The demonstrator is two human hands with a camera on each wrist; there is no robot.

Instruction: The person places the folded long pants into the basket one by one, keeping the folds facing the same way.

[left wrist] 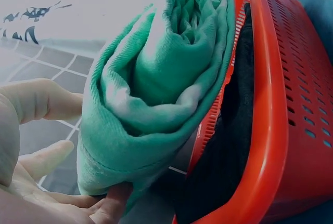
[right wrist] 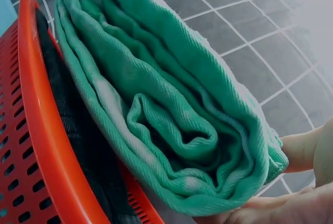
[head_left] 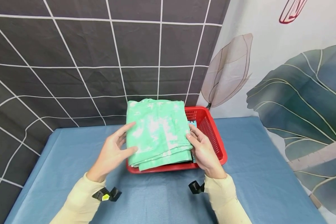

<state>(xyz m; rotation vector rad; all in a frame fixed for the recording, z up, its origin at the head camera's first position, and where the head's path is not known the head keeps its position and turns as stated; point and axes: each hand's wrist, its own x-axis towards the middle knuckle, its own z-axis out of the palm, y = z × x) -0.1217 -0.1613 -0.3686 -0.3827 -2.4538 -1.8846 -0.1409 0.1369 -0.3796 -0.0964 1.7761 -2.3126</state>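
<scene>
A folded green and white tie-dye cloth (head_left: 159, 130) lies level above the red basket, covering most of its opening. My left hand (head_left: 114, 146) holds its left edge, with thumb and forefinger at the top. In the left wrist view, other fingers (left wrist: 112, 203) reach beneath the cloth (left wrist: 151, 89). At the opposite edge, my right hand (head_left: 204, 149) grips the near right corner, its thumb on top. The right wrist view shows the thick rolled layers of the cloth (right wrist: 171, 109) with fingers (right wrist: 281, 206) below. Whether the cloth rests on the things inside is hidden.
The red plastic basket (head_left: 212, 133) has perforated walls and stands at the back of a blue-covered table (head_left: 156, 199). Dark fabric (left wrist: 223, 146) lies inside it. Behind hangs a dark grid-patterned curtain (head_left: 137, 43); a leaf-printed one (head_left: 296, 93) is at right.
</scene>
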